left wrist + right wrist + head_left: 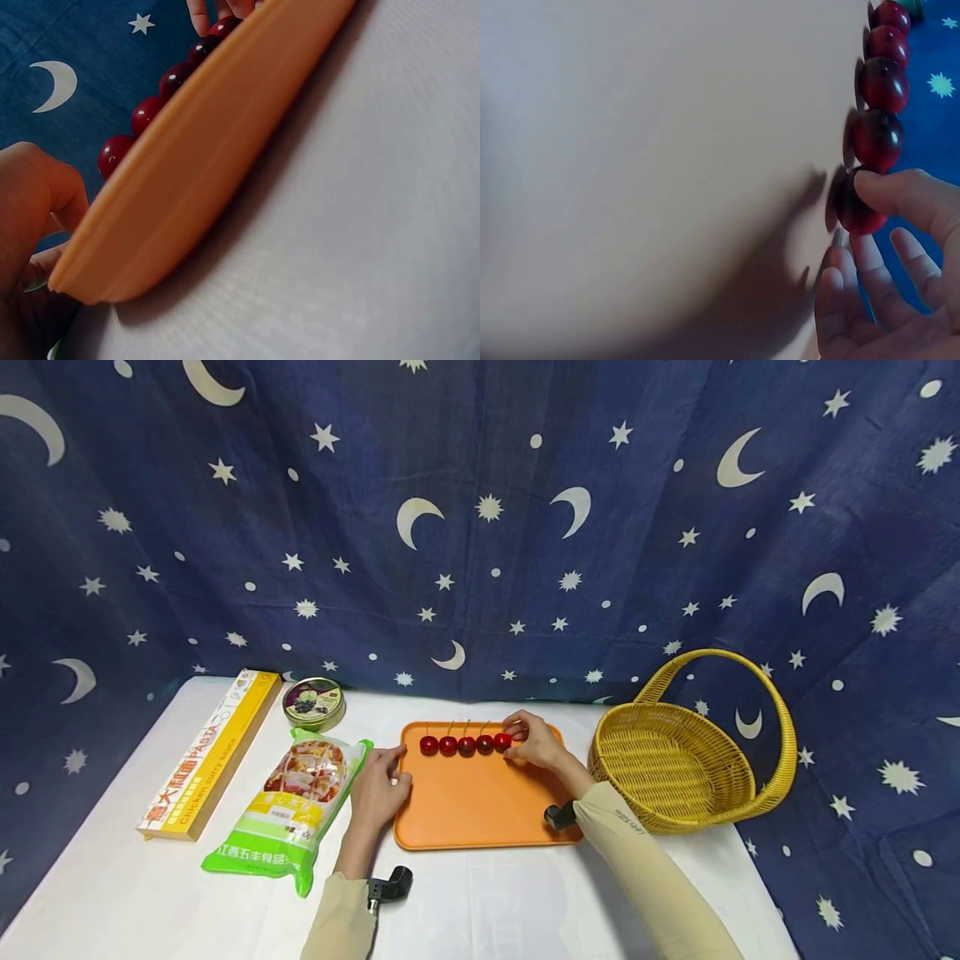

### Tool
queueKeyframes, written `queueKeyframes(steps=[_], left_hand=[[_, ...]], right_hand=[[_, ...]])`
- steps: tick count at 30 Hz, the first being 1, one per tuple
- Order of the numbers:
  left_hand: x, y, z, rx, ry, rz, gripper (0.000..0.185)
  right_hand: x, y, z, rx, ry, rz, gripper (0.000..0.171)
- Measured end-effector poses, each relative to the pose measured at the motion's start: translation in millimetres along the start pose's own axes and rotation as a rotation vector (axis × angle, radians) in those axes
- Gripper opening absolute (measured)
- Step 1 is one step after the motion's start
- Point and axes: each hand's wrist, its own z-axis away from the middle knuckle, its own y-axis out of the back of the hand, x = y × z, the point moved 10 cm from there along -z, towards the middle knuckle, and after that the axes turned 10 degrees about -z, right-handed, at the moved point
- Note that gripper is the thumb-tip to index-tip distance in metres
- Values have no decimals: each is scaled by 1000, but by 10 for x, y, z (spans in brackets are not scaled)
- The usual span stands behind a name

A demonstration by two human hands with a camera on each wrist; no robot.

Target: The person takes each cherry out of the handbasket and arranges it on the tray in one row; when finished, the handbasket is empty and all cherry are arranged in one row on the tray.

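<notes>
An orange tray (480,810) lies on the white table, with several red cherries (457,745) in a row along its far side. My right hand (534,742) is at the row's right end. It pinches the last cherry (855,210): one digit lies on top of it and the other fingers curl loosely just below. The other cherries (881,82) line up beyond it. My left hand (378,789) holds the tray's left rim (187,180) with bent fingers. In the left wrist view that left hand (30,217) sits by the tray's corner, and the cherries (176,79) show over the rim.
A yellow wicker basket (675,768) with a handle stands right of the tray. Left of the tray lie a green-and-clear food bag (300,802), a long yellow pasta box (210,752) and a round tin (313,702). A blue star-and-moon cloth hangs behind.
</notes>
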Motion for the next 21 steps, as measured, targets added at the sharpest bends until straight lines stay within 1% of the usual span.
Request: queueKeyframes(steps=[1, 4, 7, 8, 9, 10, 12, 15, 17, 19, 21], left_hand=[[0, -9, -3, -8, 1, -2, 47], [-3, -22, -6, -21, 8, -1, 47], [-3, -19, 1, -24, 8, 5, 48], [-4, -22, 5, -24, 6, 7, 47], [-6, -28, 10, -26, 6, 9, 47], [-6, -39, 16, -29, 6, 11, 47], [-3, -54, 25, -35, 3, 14, 47], [-11, -63, 20, -32, 2, 16, 47], [-17, -53, 12, -23, -2, 14, 47], [-26, -44, 5, -15, -4, 13, 46], [-26, -33, 2, -10, -5, 12, 46]], right_hand=[[43, 26, -25, -18, 44, -25, 49], [-21, 91, 5, -44, 82, -43, 42], [-73, 210, 35, -33, 74, -17, 35], [-161, 267, 91, -8, 41, 4, 33], [-235, 337, 132, 9, 30, 17, 32], [-318, 417, 179, 24, 26, 33, 30], [-373, 643, 240, 58, 16, 58, 28], [-429, 1019, 351, 114, -12, 64, 26], [-337, 1271, 404, 147, -36, 39, 28], [-319, 1473, 515, 172, -73, 4, 29], [-247, 1628, 622, 164, -135, -4, 33]])
